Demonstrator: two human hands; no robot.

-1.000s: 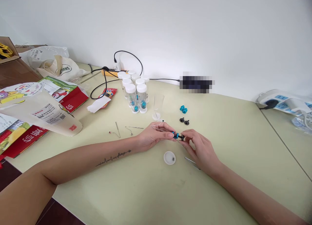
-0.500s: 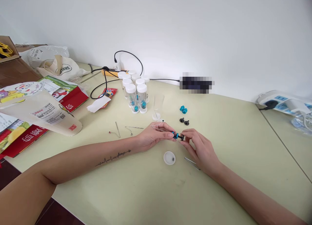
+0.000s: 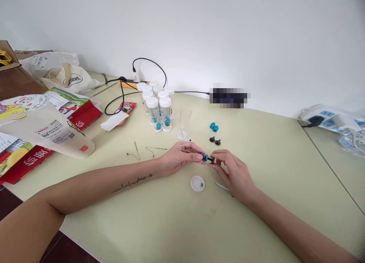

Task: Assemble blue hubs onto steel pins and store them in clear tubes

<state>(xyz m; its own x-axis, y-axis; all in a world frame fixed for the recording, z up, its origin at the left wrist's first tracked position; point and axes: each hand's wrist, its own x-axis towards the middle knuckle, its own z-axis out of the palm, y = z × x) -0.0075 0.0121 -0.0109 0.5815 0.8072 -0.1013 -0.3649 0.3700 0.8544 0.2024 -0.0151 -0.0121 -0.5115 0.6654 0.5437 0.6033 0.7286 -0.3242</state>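
Note:
My left hand (image 3: 182, 156) pinches a small blue knobbed piece (image 3: 205, 157), and a thin bent metal wire (image 3: 182, 148) sticks out over its fingers. From the right, my right hand (image 3: 232, 170) has its fingertips closed on a black disc-headed piece (image 3: 211, 160), whose stem meets the blue one. Fingers partly hide the joint. Below the hands lies a white cap (image 3: 196, 187) with a tiny grey part (image 3: 202, 185) in it. Metal tweezers (image 3: 224, 189) rest beside and partly under my right hand. Farther back are loose blue pieces (image 3: 214, 127) and two black disc-headed pieces (image 3: 215, 141).
Several clear tubes with white lids (image 3: 152, 113) stand behind my left hand, near an uncapped clear tube (image 3: 185, 120). Two bent wires (image 3: 137, 152) lie left. A plastic cup (image 3: 61, 132), red boxes (image 3: 85, 120) and a power strip (image 3: 325, 116) flank the table.
Both hands keep nearly the same pose on the blue and black pieces. The whole view has shifted very slightly.

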